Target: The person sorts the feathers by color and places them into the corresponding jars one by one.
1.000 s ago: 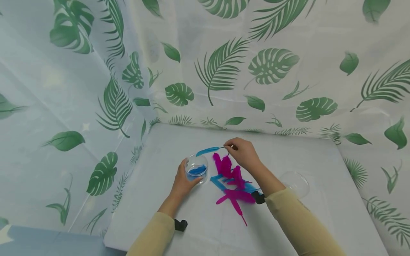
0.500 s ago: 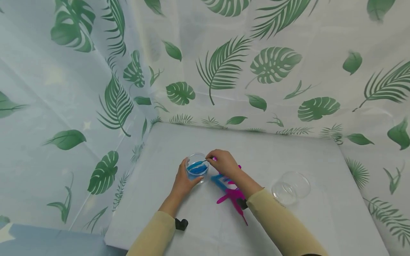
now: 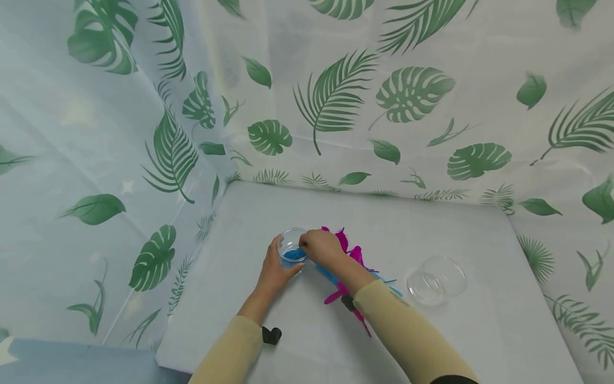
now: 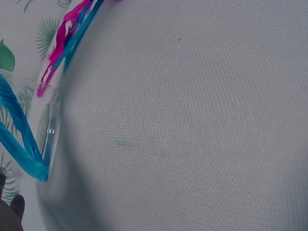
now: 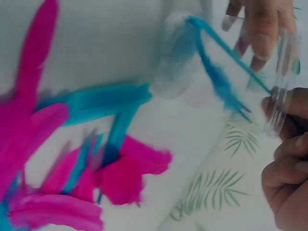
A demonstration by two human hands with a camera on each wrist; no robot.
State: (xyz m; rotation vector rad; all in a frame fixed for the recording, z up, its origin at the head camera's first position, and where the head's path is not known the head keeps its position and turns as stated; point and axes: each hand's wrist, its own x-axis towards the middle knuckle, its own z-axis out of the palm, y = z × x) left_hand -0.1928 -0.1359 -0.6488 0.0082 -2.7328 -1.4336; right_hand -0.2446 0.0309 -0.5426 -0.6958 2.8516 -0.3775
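My left hand (image 3: 277, 271) grips a clear cup (image 3: 289, 241) from its left side, thumb at the near side. In the right wrist view, two blue feathers sit inside the cup; one, a blue feather (image 5: 231, 54), runs up to the fingers of my right hand (image 5: 291, 175), which pinch its end at the rim. From the head view, the right hand (image 3: 323, 248) covers part of the rim and hides the pinch. The left wrist view has the blue feathers (image 4: 21, 139) bent against the cup's bottom, with a left fingertip (image 4: 18, 206) beside it.
A loose pile of magenta feathers (image 3: 356, 255) and blue feathers (image 3: 328, 274) lies on the white table (image 3: 230, 330), partly under the right forearm. Clear round containers (image 3: 424, 289) stand to the right. A leaf-print curtain (image 3: 345, 149) rises behind the table's far edge.
The right hand has moved left and down from above the pile to the cup's rim, lowering a blue feather into the cup. The left hand and cup have stayed nearly still.
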